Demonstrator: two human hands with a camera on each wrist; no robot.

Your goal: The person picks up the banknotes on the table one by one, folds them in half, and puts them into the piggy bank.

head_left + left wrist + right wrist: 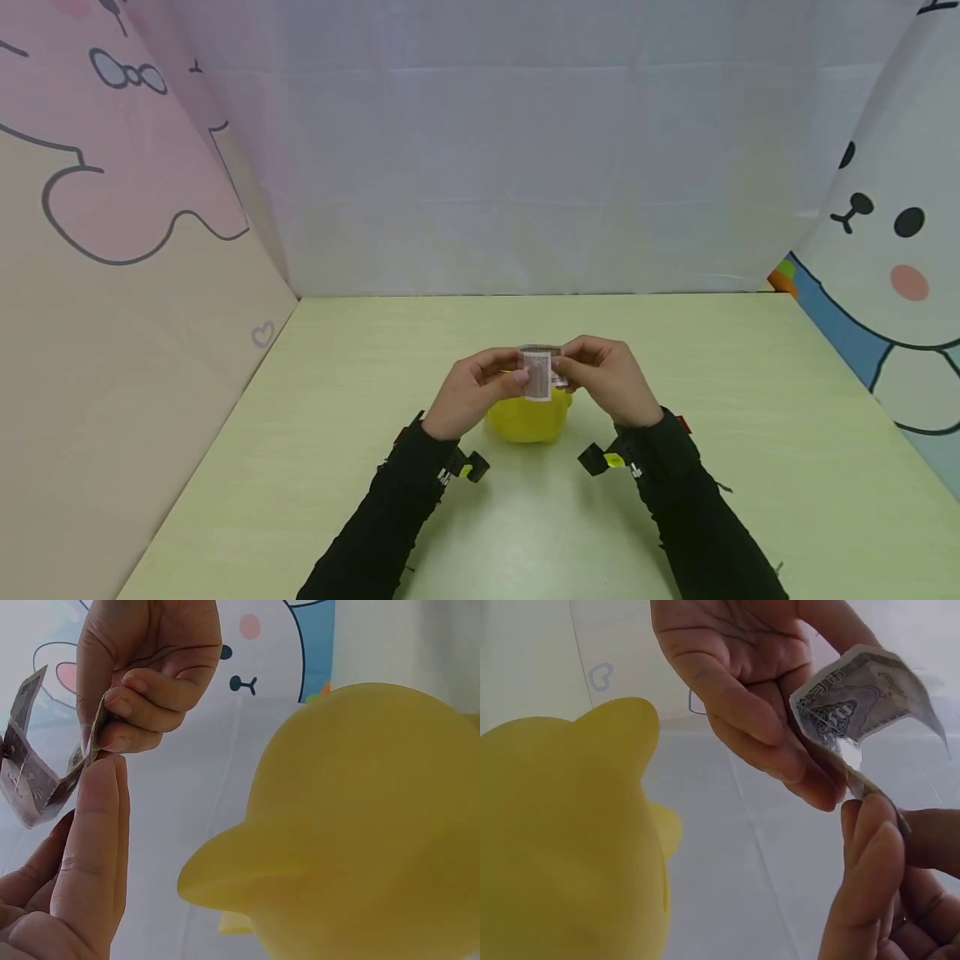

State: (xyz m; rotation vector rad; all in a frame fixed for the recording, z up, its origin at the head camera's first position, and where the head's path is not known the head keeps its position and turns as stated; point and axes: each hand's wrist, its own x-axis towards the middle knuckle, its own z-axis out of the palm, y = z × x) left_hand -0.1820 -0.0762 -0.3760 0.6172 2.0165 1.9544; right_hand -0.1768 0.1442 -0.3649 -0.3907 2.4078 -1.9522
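Observation:
Raised over the table, a creased, bent paper banknote (537,382) spans both hands; its printed side shows in the right wrist view (859,701). My left hand (476,393) pinches one end between thumb and fingers. At the other end, my right hand (613,385) pinches the paper with thumb and fingertips. The left wrist view shows the banknote (30,780) folded into angled sections. Just below the hands stands a smooth, rounded yellow figure (528,423) with ear-like bumps, its top partly hidden by hands and note in the head view.
The pale yellow-green table (375,333) extends around the yellow figure. A white sheet (525,167) hangs along the back edge. Cartoon-printed panels rise at the left (150,333) and right (877,275). Small black wrist cameras (595,459) jut inward from both dark sleeves.

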